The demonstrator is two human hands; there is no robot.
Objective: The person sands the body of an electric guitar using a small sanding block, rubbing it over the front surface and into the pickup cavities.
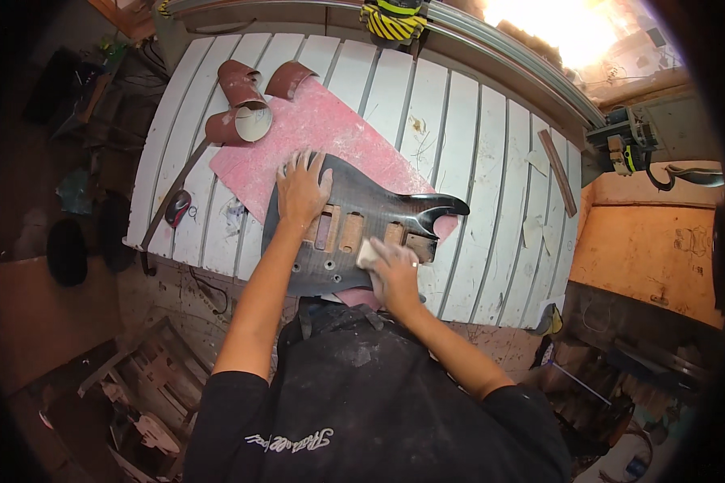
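Observation:
A dark electric guitar body [370, 189] with bare-wood cavities lies flat at the table's near side, partly on a pink dusty sheet [354, 137]. My left hand [302, 189] rests on its upper left part, fingers stretched out and pressing the surface. On the lower middle of the body, beside the cavities, my right hand [396, 278] grips a small pale block [368, 254], which looks like a sanding block. The block touches the dark face. Its underside is hidden. The body's glossy horn [439, 204] points to the right.
Curled reddish-brown sandpaper pieces [244, 122] lie at the back left of the white slatted table [483, 161]. A red and black computer mouse [179, 208] sits at the left edge. A narrow wooden strip [557, 173] lies at the right. A metal rail [491, 36] crosses behind.

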